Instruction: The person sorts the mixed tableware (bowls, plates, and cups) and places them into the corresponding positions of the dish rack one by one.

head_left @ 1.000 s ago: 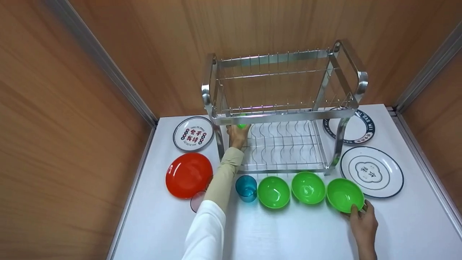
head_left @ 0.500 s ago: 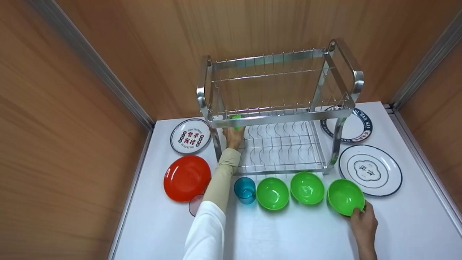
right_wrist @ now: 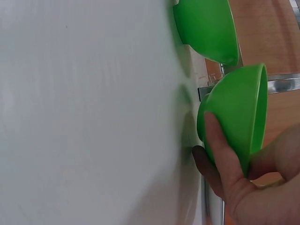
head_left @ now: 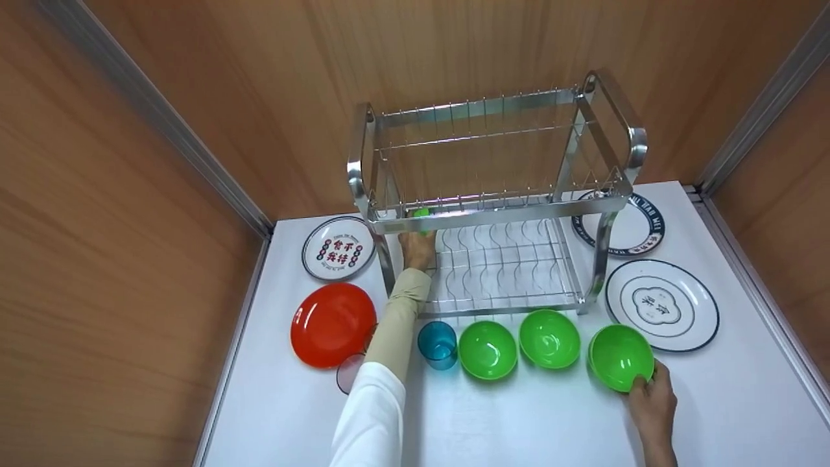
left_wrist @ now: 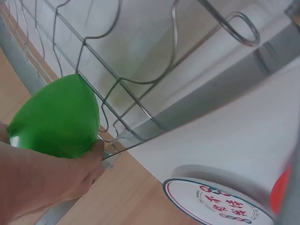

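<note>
My left hand (head_left: 417,250) reaches into the lower tier of the metal dish rack (head_left: 499,216), at its left end. It grips a green bowl (left_wrist: 58,117), which stands on edge against the wavy wires in the left wrist view. In the head view the rack's upper front bar hides most of that bowl. At the front right, my right hand (head_left: 653,405) holds another green bowl (head_left: 619,357) by its near rim, thumb inside and fingers under the outer wall. The right wrist view shows this bowl's base (right_wrist: 201,119) just over the white table.
Two more green bowls (head_left: 487,350) and a blue cup (head_left: 438,346) line the rack's front. A red plate (head_left: 331,324), a pinkish clear cup (head_left: 348,374) and a patterned plate (head_left: 337,248) lie left. Two white plates (head_left: 661,305) lie right. Wood panels (head_left: 467,52) enclose the table.
The right hand's bowl has moved slightly toward me, and its gap to the neighbouring bowl has widened. My left hand stays at the rack's left end with its bowl. The head view has shifted slightly.
</note>
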Demonstrator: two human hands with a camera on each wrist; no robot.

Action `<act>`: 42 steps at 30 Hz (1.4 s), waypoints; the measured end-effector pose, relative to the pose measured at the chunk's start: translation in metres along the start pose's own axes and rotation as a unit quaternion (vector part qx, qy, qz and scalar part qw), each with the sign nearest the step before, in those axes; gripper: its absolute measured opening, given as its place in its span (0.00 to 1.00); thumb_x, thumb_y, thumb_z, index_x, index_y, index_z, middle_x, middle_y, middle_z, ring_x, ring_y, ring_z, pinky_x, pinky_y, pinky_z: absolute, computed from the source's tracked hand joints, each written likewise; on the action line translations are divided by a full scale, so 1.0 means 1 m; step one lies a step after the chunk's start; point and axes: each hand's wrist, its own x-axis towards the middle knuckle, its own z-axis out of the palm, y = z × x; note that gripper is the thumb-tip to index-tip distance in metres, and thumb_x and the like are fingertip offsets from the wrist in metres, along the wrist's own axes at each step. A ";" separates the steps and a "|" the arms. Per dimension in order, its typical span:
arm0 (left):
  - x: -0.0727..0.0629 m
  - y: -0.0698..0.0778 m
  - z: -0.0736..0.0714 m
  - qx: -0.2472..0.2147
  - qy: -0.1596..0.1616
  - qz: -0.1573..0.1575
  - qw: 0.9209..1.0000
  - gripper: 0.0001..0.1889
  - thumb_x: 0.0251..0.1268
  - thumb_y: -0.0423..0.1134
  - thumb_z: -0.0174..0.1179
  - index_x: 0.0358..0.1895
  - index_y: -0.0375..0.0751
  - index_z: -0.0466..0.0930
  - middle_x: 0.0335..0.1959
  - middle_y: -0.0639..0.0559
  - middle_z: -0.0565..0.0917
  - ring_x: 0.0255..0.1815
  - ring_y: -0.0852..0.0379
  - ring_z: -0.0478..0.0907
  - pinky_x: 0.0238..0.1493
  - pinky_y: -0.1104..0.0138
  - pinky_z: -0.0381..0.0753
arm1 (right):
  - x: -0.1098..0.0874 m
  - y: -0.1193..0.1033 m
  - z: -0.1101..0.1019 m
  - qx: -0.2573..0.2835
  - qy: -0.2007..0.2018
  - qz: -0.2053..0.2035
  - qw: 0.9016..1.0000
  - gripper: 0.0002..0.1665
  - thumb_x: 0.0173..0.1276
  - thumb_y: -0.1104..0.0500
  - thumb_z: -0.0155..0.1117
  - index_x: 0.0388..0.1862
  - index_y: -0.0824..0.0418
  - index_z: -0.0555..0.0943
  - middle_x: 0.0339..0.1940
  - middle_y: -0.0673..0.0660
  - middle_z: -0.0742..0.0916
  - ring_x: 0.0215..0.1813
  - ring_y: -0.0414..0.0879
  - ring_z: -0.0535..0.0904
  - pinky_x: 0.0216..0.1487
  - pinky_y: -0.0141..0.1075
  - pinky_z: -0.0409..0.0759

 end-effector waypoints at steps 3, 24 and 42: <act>0.001 -0.003 0.001 0.039 0.012 0.019 0.999 0.28 0.71 0.40 0.66 0.70 0.32 0.72 0.67 0.35 0.76 0.69 0.37 0.68 0.73 0.54 0.64 | 0.000 -0.001 -0.001 0.008 -0.013 0.013 1.000 0.36 0.79 0.67 0.36 0.80 0.77 0.41 0.80 0.79 0.50 0.81 0.72 0.41 0.79 0.62 0.40; -0.001 -0.002 -0.005 0.159 0.018 0.036 0.986 0.25 0.78 0.43 0.56 0.71 0.34 0.73 0.71 0.30 0.68 0.72 0.33 0.63 0.73 0.47 0.59 | -0.007 -0.012 0.001 0.025 -0.020 0.004 0.999 0.35 0.82 0.65 0.35 0.82 0.74 0.41 0.81 0.77 0.51 0.82 0.70 0.43 0.80 0.60 0.40; -0.042 0.031 -0.017 0.061 0.037 0.074 0.995 0.30 0.77 0.49 0.58 0.73 0.36 0.68 0.70 0.34 0.69 0.71 0.36 0.63 0.72 0.48 0.63 | -0.016 -0.034 0.008 0.023 -0.009 -0.052 0.998 0.33 0.82 0.66 0.38 0.81 0.74 0.47 0.80 0.76 0.57 0.75 0.72 0.63 0.63 0.39 0.74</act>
